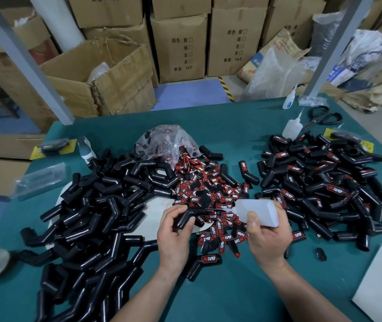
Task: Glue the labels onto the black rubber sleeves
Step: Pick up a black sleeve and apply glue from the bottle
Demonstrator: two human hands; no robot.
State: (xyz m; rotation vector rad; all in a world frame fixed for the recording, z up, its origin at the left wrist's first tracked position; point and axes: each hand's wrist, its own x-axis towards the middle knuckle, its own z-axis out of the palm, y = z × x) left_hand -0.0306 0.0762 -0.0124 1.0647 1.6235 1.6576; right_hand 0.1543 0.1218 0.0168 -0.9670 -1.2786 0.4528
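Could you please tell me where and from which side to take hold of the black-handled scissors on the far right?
Take the black-handled scissors by their two finger loops, coming from the far right. The loops lie on that side, while the blades point left towards the standing white squeeze bottle, which a reach from there might knock.

Left hand (175, 231) and right hand (266, 237) grip, fingers curled.

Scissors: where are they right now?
Head view, far right of the green table: the scissors lie just right of a white squeeze bottle, beyond the pile of labelled sleeves.
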